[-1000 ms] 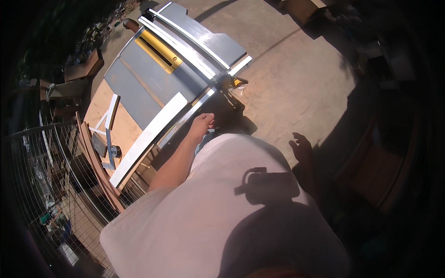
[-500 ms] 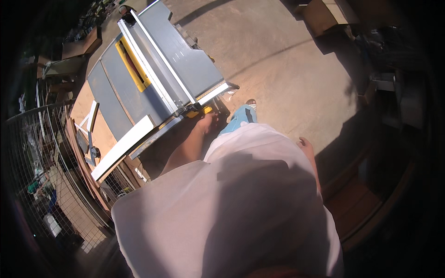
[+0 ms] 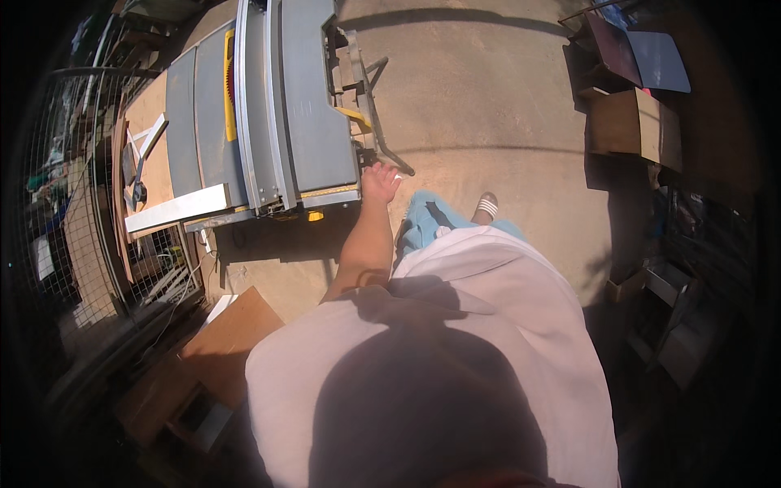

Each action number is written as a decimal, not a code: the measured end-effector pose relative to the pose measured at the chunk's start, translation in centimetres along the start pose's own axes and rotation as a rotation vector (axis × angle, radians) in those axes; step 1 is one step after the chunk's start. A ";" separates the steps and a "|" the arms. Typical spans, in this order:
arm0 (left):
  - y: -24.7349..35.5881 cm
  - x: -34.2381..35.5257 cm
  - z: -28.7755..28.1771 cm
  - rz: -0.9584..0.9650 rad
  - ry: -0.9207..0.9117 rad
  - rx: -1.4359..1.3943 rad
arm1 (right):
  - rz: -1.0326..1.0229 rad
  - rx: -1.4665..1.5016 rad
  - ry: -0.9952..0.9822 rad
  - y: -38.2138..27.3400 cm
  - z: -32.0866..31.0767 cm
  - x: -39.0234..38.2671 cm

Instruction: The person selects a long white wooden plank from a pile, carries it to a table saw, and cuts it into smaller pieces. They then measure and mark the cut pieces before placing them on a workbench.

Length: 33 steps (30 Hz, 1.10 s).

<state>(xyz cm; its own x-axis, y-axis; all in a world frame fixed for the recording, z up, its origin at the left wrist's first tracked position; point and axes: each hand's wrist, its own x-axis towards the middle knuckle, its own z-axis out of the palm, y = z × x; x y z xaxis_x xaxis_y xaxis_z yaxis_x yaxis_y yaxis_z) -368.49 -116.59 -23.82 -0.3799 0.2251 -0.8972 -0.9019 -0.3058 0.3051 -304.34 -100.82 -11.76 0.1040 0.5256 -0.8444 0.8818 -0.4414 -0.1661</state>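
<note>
My left hand (image 3: pixel 379 184) reaches forward with fingers apart, beside the near right corner of a grey table saw (image 3: pixel 305 122), a bent metal bar (image 3: pixel 394 160) just past it; whether it touches them I cannot tell. The saw has a yellow insert (image 3: pixel 230 126) with a red blade, aluminium fence rails (image 3: pixel 259 138) and a small yellow part (image 3: pixel 316 215) under its front edge. A white board (image 3: pixel 176 210) and several narrow pieces lie on plywood (image 3: pixel 146 110) at its left. My right hand is out of sight.
Concrete floor (image 3: pixel 472 98) runs right of the saw, with my sandalled foot (image 3: pixel 486 207) on it. Boxes (image 3: pixel 618 122) and panels line the right side. A wire mesh (image 3: pixel 73 195) stands at left; brown boards (image 3: pixel 232 333) lie lower left.
My view has turned and moved past the saw's front, so it now stands more upright at upper left. My left arm has swung forward. My right hand has left view.
</note>
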 end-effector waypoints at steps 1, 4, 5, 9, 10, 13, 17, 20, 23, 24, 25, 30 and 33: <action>0.1 1.1 2.7 0.041 -0.038 -0.139 | -0.042 -0.044 0.013 -1.9 -3.9 2.6; -1.0 2.7 7.7 0.123 -0.096 -0.478 | -0.183 -0.149 0.079 -9.1 -15.1 9.7; -1.1 2.8 8.7 0.130 -0.107 -0.531 | -0.241 -0.171 0.102 -11.9 -18.7 11.8; 0.0 4.2 12.4 0.174 -0.178 -0.830 | -0.424 -0.277 0.247 -29.3 -29.2 18.1; 1.1 4.7 12.1 0.222 -0.171 -0.933 | -0.537 -0.386 0.314 -36.1 -27.6 17.9; 1.7 8.3 11.6 0.258 -0.181 -1.235 | -0.778 -0.283 0.277 -51.1 -29.2 21.8; 4.6 11.6 8.1 0.523 -0.063 -1.319 | -0.938 -0.354 0.013 -68.4 -13.3 18.7; 4.5 10.7 9.2 0.420 -0.033 -1.355 | -1.169 -0.821 -0.150 -74.0 -5.2 15.4; 3.6 6.9 8.2 0.556 0.098 -1.452 | -1.242 -1.124 -0.108 -82.2 2.7 7.9; 2.9 5.5 8.1 0.605 0.136 -1.518 | -1.294 -1.096 -0.159 -84.9 4.5 7.3; 2.4 3.6 7.4 0.647 0.162 -1.498 | -1.320 -1.017 -0.210 -87.2 6.1 6.9; -3.3 -3.7 2.7 0.909 0.008 -1.740 | -1.506 -0.801 -0.533 -99.6 16.6 3.8; -1.0 -9.9 4.2 0.760 0.388 -1.616 | -1.700 -0.684 -0.571 -106.8 25.0 1.8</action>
<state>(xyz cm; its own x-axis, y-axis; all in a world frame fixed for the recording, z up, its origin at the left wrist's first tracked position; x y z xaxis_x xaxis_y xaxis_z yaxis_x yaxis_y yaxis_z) -364.74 -114.61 -13.90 -0.2890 -0.5041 -0.8139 0.5733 -0.7720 0.2745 -409.82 -70.93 -8.28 -0.9498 -0.2967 -0.0994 -0.1033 0.5973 -0.7954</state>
